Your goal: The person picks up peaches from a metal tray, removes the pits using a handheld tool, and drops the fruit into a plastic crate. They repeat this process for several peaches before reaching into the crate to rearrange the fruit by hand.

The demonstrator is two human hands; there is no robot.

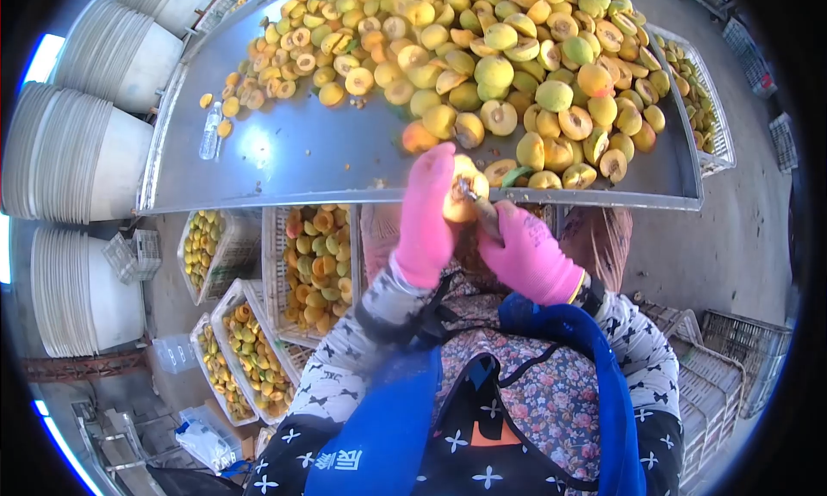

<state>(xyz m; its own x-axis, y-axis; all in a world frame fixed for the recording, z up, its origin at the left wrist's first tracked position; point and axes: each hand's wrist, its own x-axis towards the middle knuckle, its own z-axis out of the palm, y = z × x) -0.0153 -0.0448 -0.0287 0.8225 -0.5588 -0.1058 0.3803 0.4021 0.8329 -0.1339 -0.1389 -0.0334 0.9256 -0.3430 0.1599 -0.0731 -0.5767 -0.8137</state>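
Observation:
My left hand (pixel 428 212), in a pink glove, is closed around a halved yellow peach (pixel 458 201) just over the table's near edge. My right hand (pixel 530 253), gloved in pink too, grips the handle of a small pitting tool (pixel 487 213). The tool's metal tip presses into the cut face of the peach half, at its centre. Beyond both hands, a large heap of whole and halved peaches (pixel 500 78) covers the far and right parts of the metal table (pixel 301 164). A green leaf (pixel 515 176) lies among the nearest fruit.
A plastic bottle (pixel 210 133) lies at the table's left. Below the near edge stand crates of peaches, one crate (pixel 270 263) close to my left arm. Another filled crate (pixel 722 108) stands right of the table. Stacked white tubs (pixel 60 151) line the left side; crates (pixel 698 367) stand behind right.

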